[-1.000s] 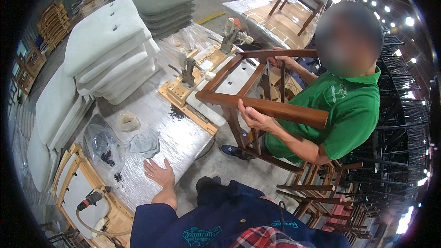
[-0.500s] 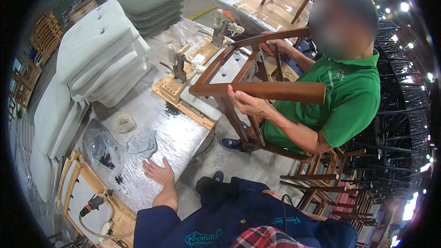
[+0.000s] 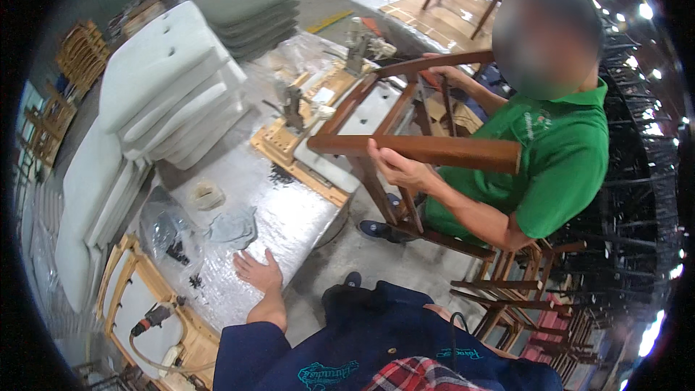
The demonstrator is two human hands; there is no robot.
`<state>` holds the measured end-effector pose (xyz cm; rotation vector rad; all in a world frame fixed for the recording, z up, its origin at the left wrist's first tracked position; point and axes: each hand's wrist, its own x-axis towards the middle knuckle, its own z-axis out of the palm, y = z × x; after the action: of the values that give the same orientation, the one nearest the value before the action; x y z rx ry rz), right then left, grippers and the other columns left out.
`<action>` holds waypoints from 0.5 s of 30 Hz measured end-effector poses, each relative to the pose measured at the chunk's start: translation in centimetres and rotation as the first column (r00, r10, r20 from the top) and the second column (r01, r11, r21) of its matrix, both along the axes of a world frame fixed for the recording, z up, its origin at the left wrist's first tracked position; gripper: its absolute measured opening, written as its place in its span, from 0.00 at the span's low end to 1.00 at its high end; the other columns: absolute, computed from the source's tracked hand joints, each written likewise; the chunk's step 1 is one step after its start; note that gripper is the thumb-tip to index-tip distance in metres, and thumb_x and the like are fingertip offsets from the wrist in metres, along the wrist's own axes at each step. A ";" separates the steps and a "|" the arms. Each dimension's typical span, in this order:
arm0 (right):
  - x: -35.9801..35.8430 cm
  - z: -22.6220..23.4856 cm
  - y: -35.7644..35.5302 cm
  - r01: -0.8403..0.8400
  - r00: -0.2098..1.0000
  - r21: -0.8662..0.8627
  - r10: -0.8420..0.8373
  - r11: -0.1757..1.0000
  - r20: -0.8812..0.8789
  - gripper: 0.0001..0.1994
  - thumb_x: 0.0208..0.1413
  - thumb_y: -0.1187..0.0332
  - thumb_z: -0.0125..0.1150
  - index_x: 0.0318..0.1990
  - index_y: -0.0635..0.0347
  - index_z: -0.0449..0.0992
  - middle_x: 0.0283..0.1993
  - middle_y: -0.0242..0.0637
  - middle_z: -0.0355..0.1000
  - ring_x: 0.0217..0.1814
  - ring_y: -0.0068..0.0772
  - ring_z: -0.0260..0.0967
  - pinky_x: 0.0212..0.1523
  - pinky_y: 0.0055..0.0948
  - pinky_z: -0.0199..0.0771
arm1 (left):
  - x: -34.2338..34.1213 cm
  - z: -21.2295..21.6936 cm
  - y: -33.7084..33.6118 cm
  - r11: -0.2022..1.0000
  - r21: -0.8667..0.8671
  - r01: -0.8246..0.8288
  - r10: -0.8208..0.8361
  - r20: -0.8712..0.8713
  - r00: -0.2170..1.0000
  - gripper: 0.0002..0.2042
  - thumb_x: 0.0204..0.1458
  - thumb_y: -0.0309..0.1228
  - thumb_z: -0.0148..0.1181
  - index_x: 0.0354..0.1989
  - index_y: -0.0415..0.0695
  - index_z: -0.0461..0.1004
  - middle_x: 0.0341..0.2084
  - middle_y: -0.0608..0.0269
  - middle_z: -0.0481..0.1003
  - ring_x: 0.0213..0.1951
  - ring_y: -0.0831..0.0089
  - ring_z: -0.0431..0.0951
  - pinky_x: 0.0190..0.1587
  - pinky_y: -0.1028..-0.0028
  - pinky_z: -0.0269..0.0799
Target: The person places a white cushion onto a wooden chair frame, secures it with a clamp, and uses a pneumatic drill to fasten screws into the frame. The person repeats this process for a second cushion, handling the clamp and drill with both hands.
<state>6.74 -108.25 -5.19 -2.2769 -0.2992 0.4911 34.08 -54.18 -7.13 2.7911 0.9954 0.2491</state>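
Note:
My left hand [image 3: 258, 272] lies flat on the silvery wrapped tabletop [image 3: 286, 206], fingers spread, holding nothing. Just beyond its fingertips is a crumpled grey-blue cloth [image 3: 232, 226]. A clear plastic bag [image 3: 161, 217] with small black pieces lies to the left of it, and a pale roll of tape [image 3: 206, 195] sits behind the cloth. Of my right arm only a sliver of skin shows past the dark blue jacket; the right hand is hidden. Across from me, a co-worker in a green shirt holds a brown wooden chair frame [image 3: 434, 150] with both hands, over a white pad in the wooden jig [image 3: 300, 163].
White padded panels [image 3: 163, 80] are stacked on the left, with grey-green ones [image 3: 246, 11] behind. A power drill [image 3: 150, 318] with a hose rests on a second wooden jig [image 3: 192, 333] at lower left. More brown chair frames [image 3: 507, 297] stand at right.
The whole view has shifted slightly, so everything sits a little farther right and lower. My left hand stays flat on the tabletop, and the co-worker keeps holding the chair frame.

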 end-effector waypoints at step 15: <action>3.2 12.0 7.0 0.123 0.988 0.047 -0.127 0.991 0.088 0.24 0.63 0.61 0.61 0.62 0.66 0.73 0.61 0.54 0.74 0.66 0.55 0.70 0.68 0.47 0.68 | 0.3 0.6 -0.4 0.999 -0.031 0.016 -0.016 -0.005 1.000 0.41 0.60 0.60 0.51 0.72 0.39 0.57 0.75 0.48 0.50 0.76 0.52 0.45 0.75 0.45 0.39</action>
<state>9.95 -101.20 6.83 -2.2649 -0.2081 0.3144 34.36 -54.55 -6.50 2.7718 0.9695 0.2230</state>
